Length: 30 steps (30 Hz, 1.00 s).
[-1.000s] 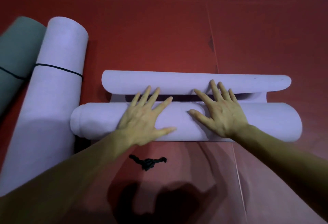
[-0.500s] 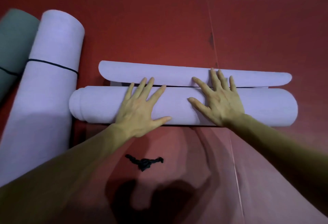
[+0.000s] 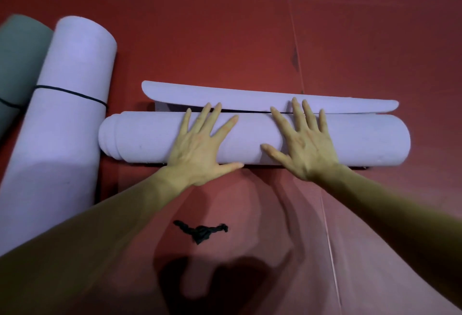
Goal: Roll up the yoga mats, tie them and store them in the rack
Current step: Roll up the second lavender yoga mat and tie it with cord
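A lilac yoga mat lies rolled across the red floor in front of me, with its last curled flap still loose beyond the roll. My left hand presses flat on top of the roll, fingers spread. My right hand presses flat beside it, its fingertips reaching the flap's edge. A black tie cord lies bunched on the floor near me, between my forearms.
At the left a rolled lilac mat bound with a black cord lies lengthwise. A rolled grey-green mat, also tied, lies beside it at the frame's edge. Red floor stretches beyond the mats.
Both hands have pushed the roll away from me; the flat strip between roll and curled flap has closed up, and the roll now meets the flap.
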{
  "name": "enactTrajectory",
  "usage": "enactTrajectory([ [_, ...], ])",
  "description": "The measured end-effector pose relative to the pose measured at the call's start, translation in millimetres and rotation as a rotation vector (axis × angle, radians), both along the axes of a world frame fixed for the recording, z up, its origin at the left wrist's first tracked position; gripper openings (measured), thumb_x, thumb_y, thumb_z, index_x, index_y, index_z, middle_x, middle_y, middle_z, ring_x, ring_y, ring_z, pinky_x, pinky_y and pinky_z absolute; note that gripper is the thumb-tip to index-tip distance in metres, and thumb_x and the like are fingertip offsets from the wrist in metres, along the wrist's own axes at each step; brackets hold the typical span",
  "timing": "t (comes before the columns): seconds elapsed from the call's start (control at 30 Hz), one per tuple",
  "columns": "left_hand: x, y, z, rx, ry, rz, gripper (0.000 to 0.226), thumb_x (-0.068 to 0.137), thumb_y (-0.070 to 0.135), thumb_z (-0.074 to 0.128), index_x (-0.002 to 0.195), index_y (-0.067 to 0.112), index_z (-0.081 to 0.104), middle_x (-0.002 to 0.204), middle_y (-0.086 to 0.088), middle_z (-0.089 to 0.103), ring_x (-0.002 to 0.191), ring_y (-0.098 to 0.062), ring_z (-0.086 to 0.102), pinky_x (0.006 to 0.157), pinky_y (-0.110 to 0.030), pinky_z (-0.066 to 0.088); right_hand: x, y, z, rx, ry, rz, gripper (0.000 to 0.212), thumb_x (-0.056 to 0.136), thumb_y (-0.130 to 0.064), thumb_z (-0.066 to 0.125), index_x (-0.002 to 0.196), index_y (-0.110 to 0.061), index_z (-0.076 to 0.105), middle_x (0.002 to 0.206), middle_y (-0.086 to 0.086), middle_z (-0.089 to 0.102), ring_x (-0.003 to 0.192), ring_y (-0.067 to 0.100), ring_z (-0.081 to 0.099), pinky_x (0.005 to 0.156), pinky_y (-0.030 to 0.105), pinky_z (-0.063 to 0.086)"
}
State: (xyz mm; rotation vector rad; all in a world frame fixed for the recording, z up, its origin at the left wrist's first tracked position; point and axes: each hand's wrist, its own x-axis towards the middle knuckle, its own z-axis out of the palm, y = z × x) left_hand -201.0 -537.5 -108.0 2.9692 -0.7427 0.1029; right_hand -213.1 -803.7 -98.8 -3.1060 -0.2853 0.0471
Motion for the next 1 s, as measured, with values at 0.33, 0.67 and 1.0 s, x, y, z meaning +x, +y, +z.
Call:
enactTrajectory([
  [0.33, 24, -2, 1, 0.124, 0.07, 0.02, 0.123, 0.069, 0.076, 0.072, 0.162, 0.035, 0.004, 0.17, 0.0, 0.015, 0.157, -0.029, 0.011, 0.126, -0.051, 0.008, -16, -2, -6, -0.016, -0.009, 0.013, 0.095, 0.088, -0.078, 0.029, 0.166, -0.027, 0.011, 0.171, 0.022, 0.01, 0.158, 0.04, 0.009, 0.125, 0.063, 0.008],
  [0.67, -57, 8, -3, 0.072, -0.073, -0.085, 0.117, 0.054, 0.079, 0.074, 0.154, 0.027, 0.042, 0.152, -0.003, 0.052, 0.139, -0.034, 0.049, 0.118, -0.068, 0.022, -90, 9, -7, 0.008, -0.094, 0.091, 0.088, 0.096, -0.077, 0.027, 0.164, -0.021, 0.026, 0.168, 0.023, 0.02, 0.156, 0.041, 0.019, 0.123, 0.066, 0.014],
  [1.0, -44, -8, 8, 0.022, 0.1, -0.095, 0.096, 0.084, 0.079, 0.037, 0.163, 0.036, 0.005, 0.171, -0.003, 0.011, 0.158, -0.026, 0.006, 0.123, -0.063, 0.004, -42, 14, 2, 0.037, -0.159, 0.041, 0.073, 0.099, -0.065, 0.035, 0.159, -0.024, 0.037, 0.163, 0.027, 0.031, 0.152, 0.043, 0.028, 0.122, 0.065, 0.014],
])
